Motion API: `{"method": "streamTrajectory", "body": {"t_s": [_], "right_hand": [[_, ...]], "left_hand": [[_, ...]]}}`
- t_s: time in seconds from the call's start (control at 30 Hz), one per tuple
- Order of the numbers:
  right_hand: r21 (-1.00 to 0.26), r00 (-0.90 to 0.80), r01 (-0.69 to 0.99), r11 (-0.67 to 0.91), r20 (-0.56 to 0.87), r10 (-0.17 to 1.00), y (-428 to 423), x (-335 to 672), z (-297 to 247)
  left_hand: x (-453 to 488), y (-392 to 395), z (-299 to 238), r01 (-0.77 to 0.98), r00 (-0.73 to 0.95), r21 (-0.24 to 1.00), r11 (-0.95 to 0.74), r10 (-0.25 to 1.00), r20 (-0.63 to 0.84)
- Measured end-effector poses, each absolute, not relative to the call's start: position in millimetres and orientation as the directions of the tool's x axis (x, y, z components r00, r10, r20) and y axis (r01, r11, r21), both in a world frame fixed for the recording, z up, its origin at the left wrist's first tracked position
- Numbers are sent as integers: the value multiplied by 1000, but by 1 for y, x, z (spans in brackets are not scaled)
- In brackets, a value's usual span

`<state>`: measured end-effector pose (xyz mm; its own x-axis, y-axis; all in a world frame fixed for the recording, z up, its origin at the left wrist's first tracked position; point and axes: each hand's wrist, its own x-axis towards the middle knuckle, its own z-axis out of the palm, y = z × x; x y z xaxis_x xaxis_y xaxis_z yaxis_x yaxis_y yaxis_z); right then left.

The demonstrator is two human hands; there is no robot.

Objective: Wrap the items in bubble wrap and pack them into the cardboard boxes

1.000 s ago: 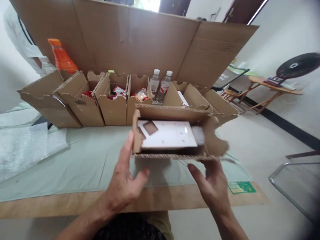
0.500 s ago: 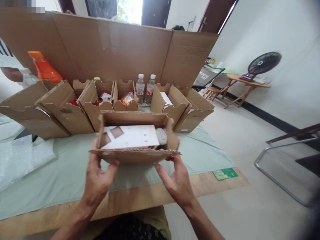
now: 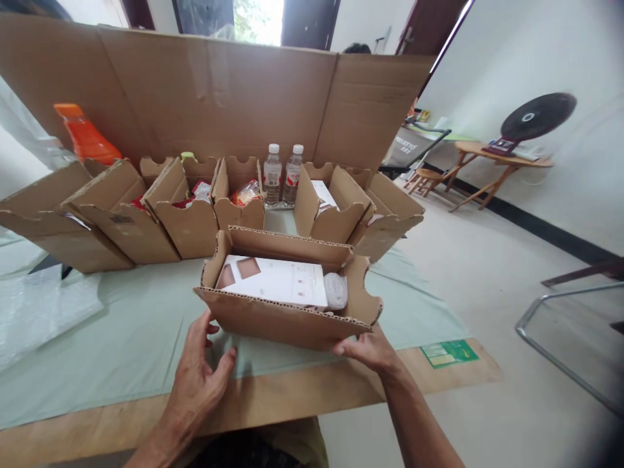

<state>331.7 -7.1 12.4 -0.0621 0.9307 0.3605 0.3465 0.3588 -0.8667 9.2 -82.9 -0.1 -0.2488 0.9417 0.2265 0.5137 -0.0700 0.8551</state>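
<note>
In front of me is an open cardboard box (image 3: 287, 328), turned so its right end is nearer me. Inside it lie a white carton (image 3: 277, 281) with brown squares and a grey roll-like thing (image 3: 336, 290), whose kind I cannot make out. My right hand (image 3: 366, 348) grips the box's lower right end, thumb along the front wall and fingers partly hidden behind it. Just below the left corner, my left hand (image 3: 202, 364) is open, thumb and fingers apart, with nothing in it.
Behind stand several cardboard bins (image 3: 190, 227) holding packaged goods, two clear bottles (image 3: 272, 179) between them, and an orange bottle (image 3: 90, 136). A tall cardboard panel (image 3: 219, 97) backs them. Bubble wrap (image 3: 49, 312) lies left on the green cloth (image 3: 141, 325). A metal frame (image 3: 536, 344) stands right.
The box has moved right and toward me and turned, its right end coming nearer. My left hand has let go of it; my right hand has stayed on its right end.
</note>
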Motion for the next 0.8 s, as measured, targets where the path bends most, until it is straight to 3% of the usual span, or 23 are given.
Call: {"method": "streamTrajectory", "body": {"t_s": [0.1, 0.37, 0.53, 0.8], "right_hand": [[-902, -89, 265, 341, 329, 940, -6, 331, 2], [-930, 163, 166, 327, 353, 921, 4, 336, -6], [-912, 253, 223, 345, 396, 883, 13, 328, -4], [-892, 414, 375, 254, 406, 815, -9, 286, -8]], "left_hand": [[17, -71, 1, 513, -232, 857, -50, 953, 194], [56, 15, -12, 397, -68, 894, -209, 964, 256], [76, 32, -29, 363, 15, 878, -312, 944, 329], [74, 30, -24, 380, 306, 839, -390, 909, 284]]}}
